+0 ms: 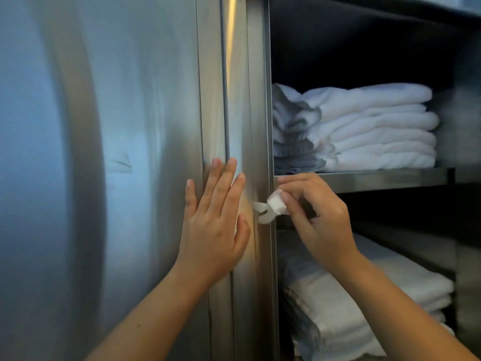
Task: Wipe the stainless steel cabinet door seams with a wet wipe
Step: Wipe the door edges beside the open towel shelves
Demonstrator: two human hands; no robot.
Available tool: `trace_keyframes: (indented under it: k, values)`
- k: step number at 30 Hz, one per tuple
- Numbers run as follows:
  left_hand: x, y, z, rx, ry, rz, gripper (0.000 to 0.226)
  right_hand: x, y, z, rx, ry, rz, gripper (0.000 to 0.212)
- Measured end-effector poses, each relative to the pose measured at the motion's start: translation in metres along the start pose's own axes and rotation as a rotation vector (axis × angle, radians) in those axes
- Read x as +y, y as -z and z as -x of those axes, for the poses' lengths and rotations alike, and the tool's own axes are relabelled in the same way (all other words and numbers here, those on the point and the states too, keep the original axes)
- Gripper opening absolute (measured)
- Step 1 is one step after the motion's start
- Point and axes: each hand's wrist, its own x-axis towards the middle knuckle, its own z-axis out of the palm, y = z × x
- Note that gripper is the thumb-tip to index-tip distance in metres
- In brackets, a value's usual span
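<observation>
The left hand (216,225) lies flat, fingers straight, on the stainless steel door (104,152); the right hand (312,217) pinches a crumpled wet wipe (270,208) against the door's edge seam (261,126). Folded towels (364,126) blur on the shelf (377,178), whose recesses are dark.

Position: sitting close to the cabinet door (117,126).
Facing: looking forward at the seam (226,105) and shelf (377,179).
</observation>
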Motion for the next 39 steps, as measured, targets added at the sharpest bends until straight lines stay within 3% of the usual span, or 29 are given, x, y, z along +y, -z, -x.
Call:
trace_keyframes:
  k: [8,14,25,28,32,39]
  values:
    - [-0.012,0.01,-0.05,0.023,-0.059,-0.061,0.054,0.014,0.005,-0.071,0.152,0.062,0.242,0.014]
    - [-0.029,0.018,-0.091,0.045,-0.093,-0.151,0.054,0.022,-0.019,-0.112,0.207,-0.009,0.227,0.005]
    - [-0.046,0.016,-0.102,0.102,-0.099,-0.2,0.055,0.03,-0.075,-0.129,0.309,-0.167,-0.099,0.013]
    - [-0.045,0.017,-0.102,0.097,-0.091,-0.204,0.056,0.027,-0.077,-0.122,0.335,-0.128,-0.145,0.008]
    - [-0.044,0.016,-0.102,0.096,-0.093,-0.209,0.056,0.025,-0.076,-0.114,0.356,-0.085,-0.048,0.024]
    - [-0.046,0.014,-0.101,0.087,-0.091,-0.224,0.057,0.026,-0.079,-0.103,0.207,0.131,0.273,0.027]
